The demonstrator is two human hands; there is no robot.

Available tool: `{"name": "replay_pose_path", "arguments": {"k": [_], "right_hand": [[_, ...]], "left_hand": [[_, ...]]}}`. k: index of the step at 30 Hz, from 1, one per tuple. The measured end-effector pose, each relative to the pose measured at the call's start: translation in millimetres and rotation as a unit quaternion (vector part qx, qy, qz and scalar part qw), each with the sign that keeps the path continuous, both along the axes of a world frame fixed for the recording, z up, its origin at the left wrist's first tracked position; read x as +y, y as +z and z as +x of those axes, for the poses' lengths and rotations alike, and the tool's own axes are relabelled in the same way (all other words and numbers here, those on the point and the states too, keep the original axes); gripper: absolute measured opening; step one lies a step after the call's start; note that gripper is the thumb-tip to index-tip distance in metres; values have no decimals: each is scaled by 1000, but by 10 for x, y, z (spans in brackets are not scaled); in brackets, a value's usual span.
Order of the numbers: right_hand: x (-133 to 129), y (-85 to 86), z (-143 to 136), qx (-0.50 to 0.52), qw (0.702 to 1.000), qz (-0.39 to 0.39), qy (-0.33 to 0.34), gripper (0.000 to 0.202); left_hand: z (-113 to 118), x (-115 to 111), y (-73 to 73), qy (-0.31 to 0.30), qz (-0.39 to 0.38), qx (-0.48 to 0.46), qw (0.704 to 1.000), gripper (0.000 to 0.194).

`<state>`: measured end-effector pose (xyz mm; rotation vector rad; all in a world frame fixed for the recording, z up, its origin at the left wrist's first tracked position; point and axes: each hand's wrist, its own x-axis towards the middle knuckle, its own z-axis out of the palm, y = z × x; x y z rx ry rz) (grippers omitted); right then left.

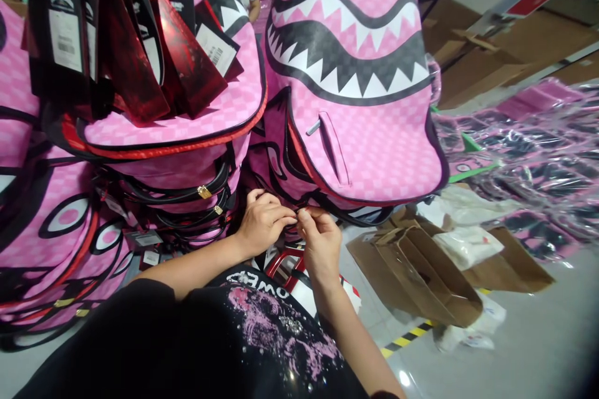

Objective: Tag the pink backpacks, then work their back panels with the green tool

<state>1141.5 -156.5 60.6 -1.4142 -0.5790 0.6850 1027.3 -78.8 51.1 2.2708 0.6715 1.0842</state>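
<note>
**Pinched between both hands: a small piece, low in front of the pink backpack**

At far left, seen piled: pink bags (70, 218) with eye prints. Next, on top of the tall bag stack (173, 131), laid in a loose fan: black-and-red tags (140, 43). Could slide off or tangle if bumped, being glossy and overlapping.

In front of the gap between stacks, held with left hand (264, 218) by thumb and forefinger, other fingers curled: one end of a small piece (298, 212), too small to name. Gripped opposite with right hand (322, 240), likewise pinching. Could slip and drop towards the red-and-white item (304, 287) below, given so fine a hold.

Just beyond, draped on its own pile: the pink backpack (346, 75) with shark-mouth print, zipper pull (312, 128) showing. Could slump forward if tugged, overhanging at the front edge.

To the right, on the floor (528, 349): an open cardboard box (421, 268), liable to swallow anything dropped sideways. Farther right: plastic-wrapped bags (552, 149).
</note>
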Motion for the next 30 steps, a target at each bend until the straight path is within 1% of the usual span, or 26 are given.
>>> {"name": "replay_pose_path", "arguments": {"k": [5,10,14,18,20,23,27,29,30], "right_hand": [[-21,17,1,-17,1000,-17,-1,29],[-25,52,-23,-88,996,-20,-2,23],[-32,17,-10,-128,992,-20,1,20],[-47,-29,16,-205,978,-31,1,17],[-50,-35,21,-237,971,-32,2,16],[-39,-26,21,-271,962,-24,5,15],[-11,-14,9,-292,956,-32,-8,14],[-10,-4,-11,-297,954,-33,-16,13],[-12,5,-24,-297,954,-32,-17,12]], "left_hand": [[16,5,6,-8,-17,23,1000,13],[15,9,12,-9,-35,41,999,13],[38,21,42,-6,-58,71,996,8],[49,41,79,1,-72,94,993,7],[45,50,92,4,-64,103,993,8],[37,61,105,0,-29,115,993,2],[38,70,133,2,10,143,990,8],[32,59,148,5,5,155,988,11],[24,50,151,1,-10,155,988,12]]}}
